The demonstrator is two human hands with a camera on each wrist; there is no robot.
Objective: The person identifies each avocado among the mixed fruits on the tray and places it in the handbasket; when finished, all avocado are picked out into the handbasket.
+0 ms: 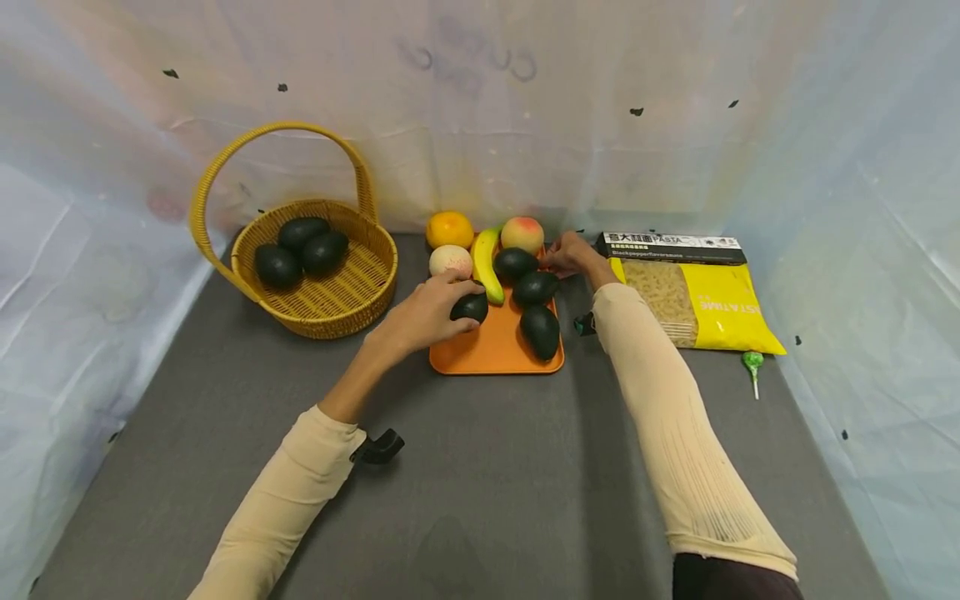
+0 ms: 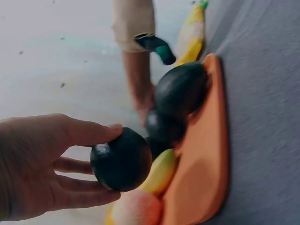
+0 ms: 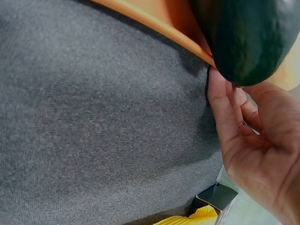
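My left hand (image 1: 423, 315) grips a dark green avocado (image 2: 123, 159) between thumb and fingers, over the left part of the orange tray (image 1: 487, 358). My right hand (image 3: 258, 145) holds the tray's right rim near its far corner, the fingers at the edge and the thumb partly hidden behind an avocado (image 3: 253, 42). Three avocados lie along the tray's right side, the nearest avocado (image 1: 540, 332) by the front corner. Left of them are a yellow banana (image 1: 486, 265), a pale pink-speckled peach (image 1: 451, 262), an orange (image 1: 449, 230) and a redder peach (image 1: 522, 235).
A yellow woven basket (image 1: 322, 323) with a tall handle stands at the left and holds three avocados (image 1: 303, 250). On the right lie a black pasta box (image 1: 675, 248), a yellow pasta bag (image 1: 723, 308) and a green lollipop (image 1: 753, 361). White sheeting (image 1: 480, 125) encloses the grey table (image 1: 480, 483).
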